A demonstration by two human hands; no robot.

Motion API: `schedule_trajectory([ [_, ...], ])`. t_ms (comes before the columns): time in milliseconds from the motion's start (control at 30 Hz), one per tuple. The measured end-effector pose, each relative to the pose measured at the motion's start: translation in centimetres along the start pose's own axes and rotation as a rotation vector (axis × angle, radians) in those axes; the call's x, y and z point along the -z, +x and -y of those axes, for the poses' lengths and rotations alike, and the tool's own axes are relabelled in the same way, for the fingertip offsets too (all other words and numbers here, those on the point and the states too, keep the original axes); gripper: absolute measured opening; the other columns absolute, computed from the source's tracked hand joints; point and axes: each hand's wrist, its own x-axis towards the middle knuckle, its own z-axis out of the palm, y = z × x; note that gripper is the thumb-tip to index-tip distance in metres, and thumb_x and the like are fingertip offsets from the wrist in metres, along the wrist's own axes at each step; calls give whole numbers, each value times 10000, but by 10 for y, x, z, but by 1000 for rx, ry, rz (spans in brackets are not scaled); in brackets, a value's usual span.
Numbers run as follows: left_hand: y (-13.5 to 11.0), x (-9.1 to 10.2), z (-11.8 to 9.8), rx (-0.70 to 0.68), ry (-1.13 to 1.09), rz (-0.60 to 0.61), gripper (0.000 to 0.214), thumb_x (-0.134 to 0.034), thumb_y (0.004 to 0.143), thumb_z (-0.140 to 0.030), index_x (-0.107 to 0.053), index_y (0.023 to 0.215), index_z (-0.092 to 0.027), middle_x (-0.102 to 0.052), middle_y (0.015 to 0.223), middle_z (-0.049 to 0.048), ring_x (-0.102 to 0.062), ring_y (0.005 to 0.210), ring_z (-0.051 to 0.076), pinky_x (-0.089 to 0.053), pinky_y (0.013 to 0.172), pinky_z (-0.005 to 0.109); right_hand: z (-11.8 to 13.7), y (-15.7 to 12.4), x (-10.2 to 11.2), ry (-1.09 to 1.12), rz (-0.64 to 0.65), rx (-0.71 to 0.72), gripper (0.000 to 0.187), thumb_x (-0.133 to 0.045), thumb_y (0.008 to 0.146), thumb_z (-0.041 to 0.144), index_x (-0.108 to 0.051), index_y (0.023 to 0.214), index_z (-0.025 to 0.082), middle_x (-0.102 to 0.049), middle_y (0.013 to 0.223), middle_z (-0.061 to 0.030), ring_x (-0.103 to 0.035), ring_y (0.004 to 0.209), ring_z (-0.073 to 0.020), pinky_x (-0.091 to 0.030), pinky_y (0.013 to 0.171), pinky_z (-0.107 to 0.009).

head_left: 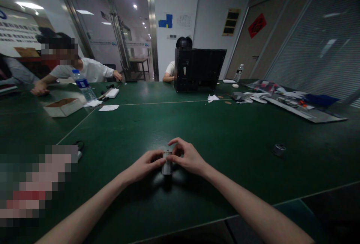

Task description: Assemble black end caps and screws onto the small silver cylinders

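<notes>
A small grey metal cylinder [167, 167] with a short dark stub on its top stands upright on the green table, close in front of me. My left hand [150, 163] grips it from the left, thumb against its near side. From the right, my right hand [187, 156] touches its upper part with the thumb, while the forefinger arches over the top. Part of the cylinder's upper end is hidden by my fingers. Farther right on the table lies a short dark cylindrical part [279, 149], apart from both hands.
A white open box [64, 107] and a water bottle [83, 86] stand at the left, near a seated person [90, 69]. Across the table, a black computer case [201, 69] partly hides another person. A board with assorted items [306, 109] lies at the right.
</notes>
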Motion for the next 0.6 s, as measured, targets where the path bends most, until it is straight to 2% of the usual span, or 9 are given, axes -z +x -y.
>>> schedule_trajectory([
  [233, 0, -4, -4, -2, -26, 34, 452, -610, 810, -411, -547, 1192, -177, -614, 1154, 68, -549, 1060, 250, -404, 937, 380, 1, 0, -1, -18, 10, 27, 391, -660, 763, 410, -515, 1050, 187, -566, 697, 33, -529, 607, -105, -427, 595, -236],
  [467, -1, 0, -3, 9, 34, -43, 428, -594, 819, -427, -573, 1175, -191, -599, 1187, 67, -524, 1102, 258, -397, 941, 363, 4, -2, 1, -6, 27, 33, 333, -647, 786, 309, -514, 1071, 198, -587, 757, 16, -560, 668, -114, -466, 650, -254],
  [600, 0, 0, 1, 9, 6, -46, 434, -594, 819, -430, -568, 1186, -200, -606, 1171, 62, -534, 1082, 258, -402, 933, 366, 4, -2, 2, -3, 33, 51, 341, -644, 780, 270, -517, 1087, 196, -603, 802, 1, -581, 712, -122, -481, 686, -268],
])
